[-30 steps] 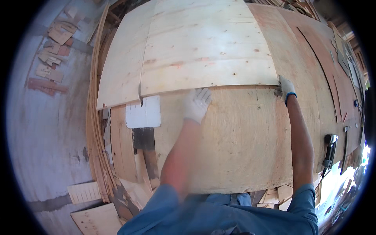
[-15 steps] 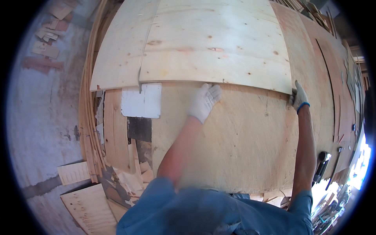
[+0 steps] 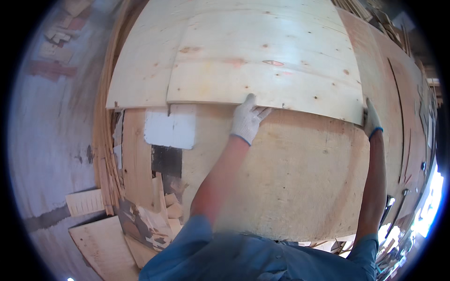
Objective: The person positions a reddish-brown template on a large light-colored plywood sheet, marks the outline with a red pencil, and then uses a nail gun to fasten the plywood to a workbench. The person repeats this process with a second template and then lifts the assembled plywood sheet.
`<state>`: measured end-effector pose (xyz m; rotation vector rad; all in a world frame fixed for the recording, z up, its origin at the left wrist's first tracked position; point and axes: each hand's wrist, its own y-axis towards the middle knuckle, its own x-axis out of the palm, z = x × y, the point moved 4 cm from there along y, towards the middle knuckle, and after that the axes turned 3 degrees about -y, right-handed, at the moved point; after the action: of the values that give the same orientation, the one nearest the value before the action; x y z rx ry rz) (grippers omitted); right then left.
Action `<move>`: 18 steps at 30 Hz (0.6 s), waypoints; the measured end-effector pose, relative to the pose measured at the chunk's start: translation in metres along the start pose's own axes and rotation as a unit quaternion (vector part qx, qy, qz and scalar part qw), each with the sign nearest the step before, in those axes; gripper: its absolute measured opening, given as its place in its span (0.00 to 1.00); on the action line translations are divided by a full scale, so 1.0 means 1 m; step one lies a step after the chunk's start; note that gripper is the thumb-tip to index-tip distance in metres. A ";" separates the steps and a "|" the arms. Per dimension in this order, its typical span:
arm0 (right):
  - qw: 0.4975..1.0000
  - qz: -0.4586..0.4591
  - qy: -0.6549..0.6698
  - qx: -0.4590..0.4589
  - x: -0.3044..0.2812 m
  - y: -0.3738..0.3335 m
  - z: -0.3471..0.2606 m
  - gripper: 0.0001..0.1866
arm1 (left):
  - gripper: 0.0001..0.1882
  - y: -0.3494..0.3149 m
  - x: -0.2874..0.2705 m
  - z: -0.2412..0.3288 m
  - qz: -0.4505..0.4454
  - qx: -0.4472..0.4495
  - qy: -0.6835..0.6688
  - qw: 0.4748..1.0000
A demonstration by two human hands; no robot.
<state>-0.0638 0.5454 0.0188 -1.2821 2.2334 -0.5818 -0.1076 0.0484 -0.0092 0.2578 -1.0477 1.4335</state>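
Observation:
A pale, knotty plywood sheet [image 3: 262, 51] lies over a larger, darker wooden board [image 3: 286, 173]. My left hand [image 3: 245, 122], in a white knitted glove with a blue cuff, is at the sheet's near edge. One digit reaches over its top face, and the others stay at the edge, partly hidden. At the near right corner, my right hand [image 3: 372, 121], gloved the same way, grips the side edge; its inner fingers are out of sight. A second pale plywood sheet [image 3: 140, 70] adjoins on the left, and its near edge stands slightly closer to me.
Long thin wood strips [image 3: 104, 140] run along the left side. A white rectangular patch [image 3: 169, 127] and a dark square [image 3: 167, 161] lie left of my left arm. Wood offcuts [image 3: 159, 210] are piled at lower left, beside a leaning board [image 3: 104, 248]. Reddish boards [image 3: 398, 98] extend right.
The view has shifted slightly, with the sheet appearing lower and further right. A digit of my left hand now lies over the sheet's top edge. My right hand stays at the corner.

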 end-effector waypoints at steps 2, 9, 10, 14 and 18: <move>0.829 0.035 -0.468 -0.303 -0.043 0.048 0.007 0.32 | 0.22 0.008 0.014 -0.027 -0.022 -0.020 -0.051 0.998; 0.835 0.221 -0.470 -0.183 -0.006 -0.036 -0.037 0.33 | 0.21 -0.039 0.064 -0.011 0.039 -0.021 -0.086 0.995; 0.856 0.229 -0.430 -0.172 -0.012 -0.049 -0.040 0.36 | 0.21 -0.045 0.067 -0.009 0.047 -0.023 -0.076 0.996; 0.838 0.269 -0.429 -0.202 -0.057 -0.057 0.003 0.36 | 0.18 -0.090 0.073 -0.010 0.020 -0.023 -0.052 0.998; 0.872 0.206 -0.422 -0.139 -0.098 -0.098 0.042 0.24 | 0.17 -0.139 0.020 -0.052 -0.154 -0.359 -0.568 0.724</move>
<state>0.0690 0.5807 0.0628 -0.8699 1.7491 0.4208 0.0333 0.0717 0.0365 0.7382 -2.3340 0.3370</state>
